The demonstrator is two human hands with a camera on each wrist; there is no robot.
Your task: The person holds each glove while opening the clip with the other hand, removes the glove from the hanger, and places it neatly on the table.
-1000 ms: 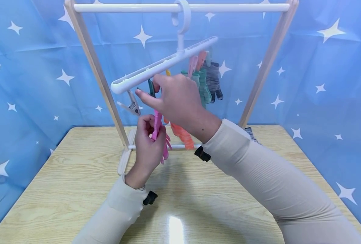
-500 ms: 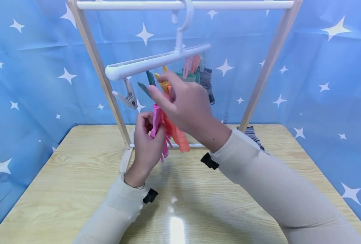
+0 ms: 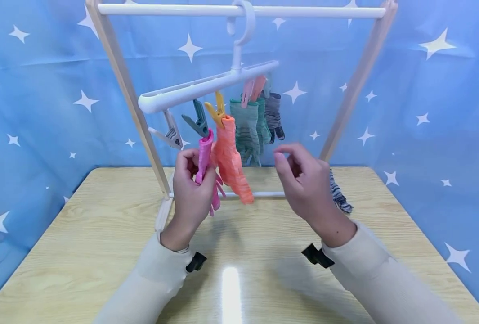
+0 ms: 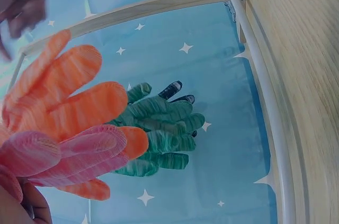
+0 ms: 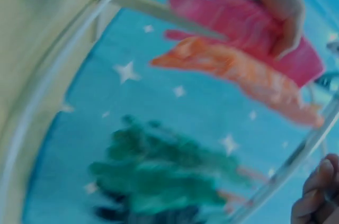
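Note:
My left hand [image 3: 192, 184] pinches a pink glove [image 3: 205, 155] between thumb and fingers. A dark green clothespin [image 3: 200, 119], hanging from the white hanger [image 3: 182, 93], bites the glove's cuff. Beside it an orange glove [image 3: 230, 157] hangs from a yellow clothespin [image 3: 220, 111]. My right hand [image 3: 309, 184] is in the air to the right, apart from the gloves, fingers loosely bent with nothing held. Green gloves [image 4: 164, 118] hang farther back, with a dark grey glove [image 3: 272, 112] behind them.
The hanger hooks over the white bar [image 3: 312, 12] of a wooden rack [image 3: 119, 85]. A pale clothespin [image 3: 172, 130] dangles at its near end. A black-and-white knitted piece [image 3: 339, 195] lies on the wooden table [image 3: 89, 234] by the right leg.
My right hand has let go of the dark green clothespin and moved right and down. The hanger's near end has swung left and risen slightly. My left hand keeps holding the pink glove.

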